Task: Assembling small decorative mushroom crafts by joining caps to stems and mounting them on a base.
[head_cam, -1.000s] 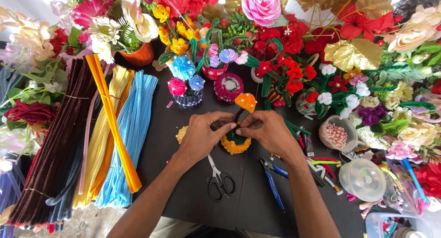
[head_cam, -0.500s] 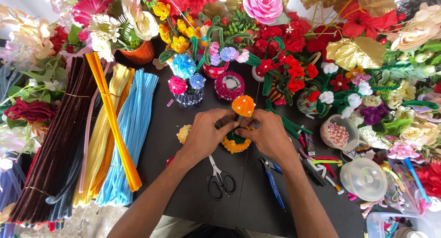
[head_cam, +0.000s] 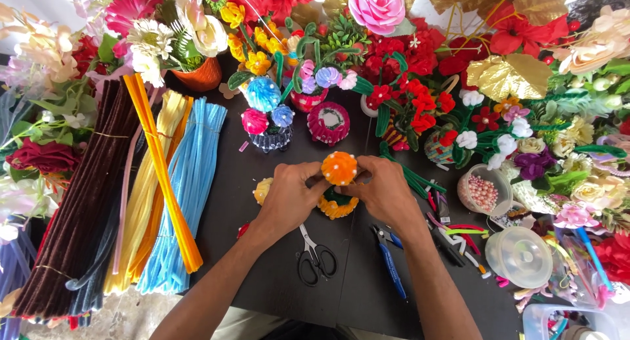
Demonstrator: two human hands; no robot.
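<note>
1. Pinching an orange ball (head_cam: 339,168) from both sides, the left hand (head_cam: 289,199) and right hand (head_cam: 386,194) are meeting over a black mat (head_cam: 275,281).
2. Sitting just below the ball is an orange ring (head_cam: 337,207), partly hidden by the fingers.
3. Lying just below the ring are scissors (head_cam: 314,258) and pliers (head_cam: 390,260).
4. Judging the step: the ball is being seated on the ring.
5. Next move is calling for steady downward pressure, keeping the ball centred.
</note>
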